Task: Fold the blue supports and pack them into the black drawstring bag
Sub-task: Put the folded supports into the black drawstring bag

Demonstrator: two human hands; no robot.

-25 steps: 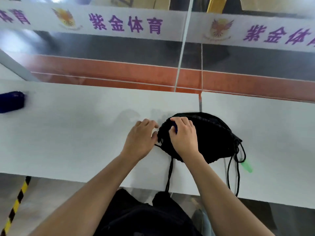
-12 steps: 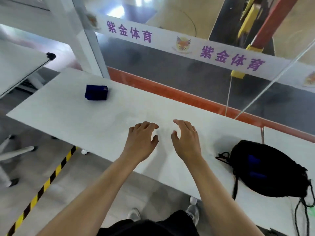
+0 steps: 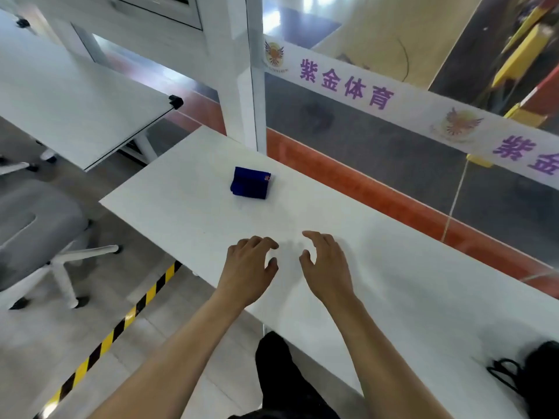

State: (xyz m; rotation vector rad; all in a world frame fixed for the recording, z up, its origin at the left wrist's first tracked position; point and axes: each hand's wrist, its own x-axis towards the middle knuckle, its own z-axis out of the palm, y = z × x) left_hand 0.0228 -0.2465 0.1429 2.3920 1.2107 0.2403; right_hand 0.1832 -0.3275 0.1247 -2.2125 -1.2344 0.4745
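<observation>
A folded blue support lies on the white table near its far left corner. My left hand and my right hand hover side by side over the table's middle, fingers curled and apart, holding nothing. Both are well short of the blue support. The black drawstring bag sits at the bottom right edge of the view, only partly visible, its cords trailing to the left.
A grey office chair stands left of the table. A second white table is at the upper left. A glass wall with a white post runs along the table's far edge. Yellow-black tape marks the floor.
Both hands let go of the black bag and moved left toward the blue support. My view swung left, so the bag slid to the bottom right edge.
</observation>
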